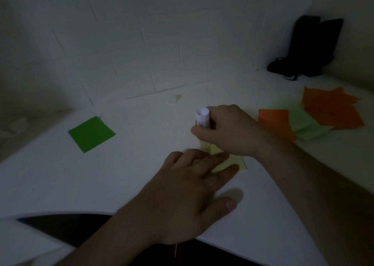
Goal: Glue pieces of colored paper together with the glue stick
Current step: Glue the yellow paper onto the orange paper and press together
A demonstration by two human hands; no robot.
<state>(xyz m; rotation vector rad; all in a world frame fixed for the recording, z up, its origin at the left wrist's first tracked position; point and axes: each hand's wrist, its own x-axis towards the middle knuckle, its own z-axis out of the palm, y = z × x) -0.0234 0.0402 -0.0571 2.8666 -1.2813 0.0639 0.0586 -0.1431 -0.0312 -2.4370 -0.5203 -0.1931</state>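
white table (129, 176), pushed against a tiled wall. pale yellow paper (235, 161) flat near the middle, partly covered. bright green square (91, 134) well left of the yellow paper, flat, alone. loose heap of orange and light green sheets (315, 117) well right of the yellow paper, overlapping. black bag (309, 49) far right and behind the yellow paper, upright in the corner.
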